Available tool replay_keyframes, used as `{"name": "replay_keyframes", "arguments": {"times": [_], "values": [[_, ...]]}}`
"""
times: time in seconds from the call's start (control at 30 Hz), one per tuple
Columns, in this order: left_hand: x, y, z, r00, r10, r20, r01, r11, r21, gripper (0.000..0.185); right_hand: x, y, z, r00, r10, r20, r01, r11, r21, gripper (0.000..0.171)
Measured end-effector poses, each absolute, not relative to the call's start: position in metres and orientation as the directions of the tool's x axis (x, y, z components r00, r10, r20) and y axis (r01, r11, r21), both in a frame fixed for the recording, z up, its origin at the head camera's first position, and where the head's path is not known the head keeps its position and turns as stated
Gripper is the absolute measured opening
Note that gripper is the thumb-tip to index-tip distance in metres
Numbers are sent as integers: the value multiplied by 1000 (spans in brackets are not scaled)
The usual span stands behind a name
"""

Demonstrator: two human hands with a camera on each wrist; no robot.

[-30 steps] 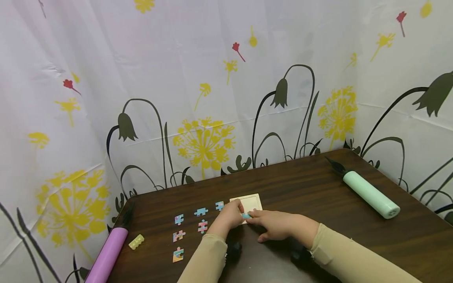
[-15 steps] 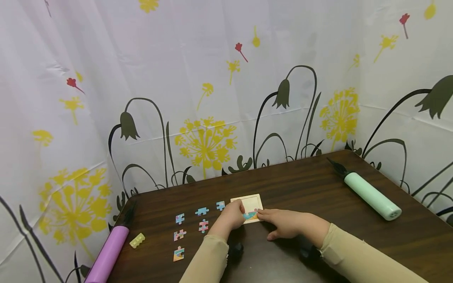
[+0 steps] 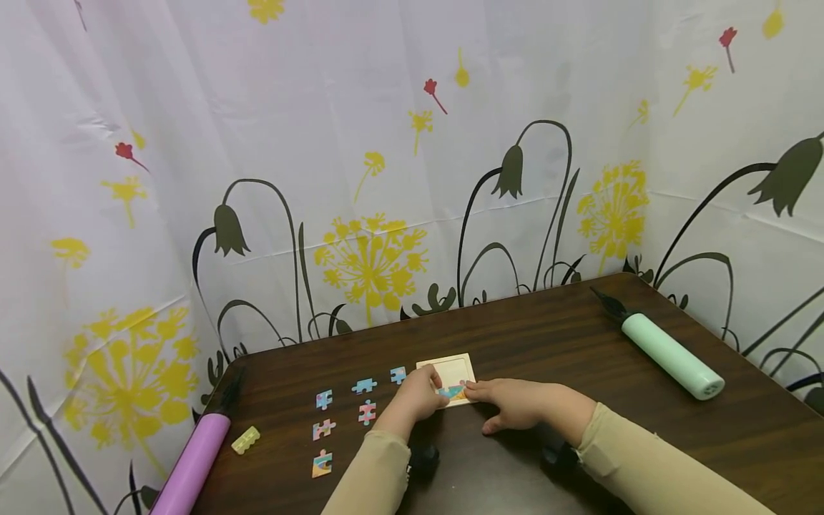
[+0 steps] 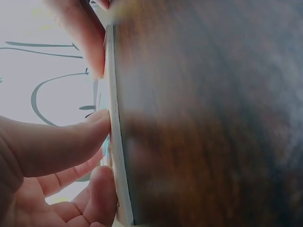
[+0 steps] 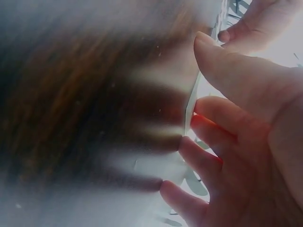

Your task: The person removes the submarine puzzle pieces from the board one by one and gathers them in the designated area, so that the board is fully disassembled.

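Observation:
A small wooden puzzle tray (image 3: 458, 365) lies flat on the table, with joined blue and orange puzzle pieces (image 3: 454, 392) along its near side. My left hand (image 3: 415, 395) grips the tray's left side, its thumb (image 4: 90, 137) at the near edge and its fingers bent. At the near right corner, my right hand (image 3: 518, 402) touches the tray with its fingers fairly straight. In the right wrist view, the right hand's fingers spread along the tray edge (image 5: 190, 104). Part of the tray's left side is hidden behind the left hand.
Several loose puzzle pieces, including a blue one (image 3: 364, 386) and a pink one (image 3: 368, 413), lie left of the tray. A yellow block (image 3: 245, 440) and a purple pump (image 3: 195, 465) are farther left. A mint-green pump (image 3: 673, 355) lies at the right.
My right hand has slid right from over the near-side pieces to the tray's corner, uncovering the blue and orange pieces. The left hand has stayed at the tray's left side.

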State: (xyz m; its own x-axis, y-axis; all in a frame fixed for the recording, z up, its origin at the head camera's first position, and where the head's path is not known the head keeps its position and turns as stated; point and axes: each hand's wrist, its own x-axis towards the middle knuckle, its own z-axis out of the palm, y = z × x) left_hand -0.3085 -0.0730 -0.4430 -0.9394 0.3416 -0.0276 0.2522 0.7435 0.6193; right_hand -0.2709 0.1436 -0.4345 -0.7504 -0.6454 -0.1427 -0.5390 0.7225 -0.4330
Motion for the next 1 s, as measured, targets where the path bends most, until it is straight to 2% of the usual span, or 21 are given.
{"name": "replay_keyframes", "arguments": {"times": [0.17, 0.37, 0.73, 1.0], "values": [[-311, -73, -446, -945, 326, 7, 257, 732, 631, 31, -271, 143, -434, -756, -638, -143, -536, 730, -425, 68], [-313, -76, -445, -946, 321, 56, 276, 700, 658, 25, -270, 143, -433, -761, -634, -138, -532, 731, -427, 67], [-315, -81, -436, -955, 294, 42, 225, 621, 751, 19, -271, 144, -435, -762, -631, -145, -521, 731, -440, 68], [-308, -117, -408, -954, 296, 46, 248, 695, 674, 5, -270, 142, -435, -769, -621, -155, -508, 739, -442, 70]]}}
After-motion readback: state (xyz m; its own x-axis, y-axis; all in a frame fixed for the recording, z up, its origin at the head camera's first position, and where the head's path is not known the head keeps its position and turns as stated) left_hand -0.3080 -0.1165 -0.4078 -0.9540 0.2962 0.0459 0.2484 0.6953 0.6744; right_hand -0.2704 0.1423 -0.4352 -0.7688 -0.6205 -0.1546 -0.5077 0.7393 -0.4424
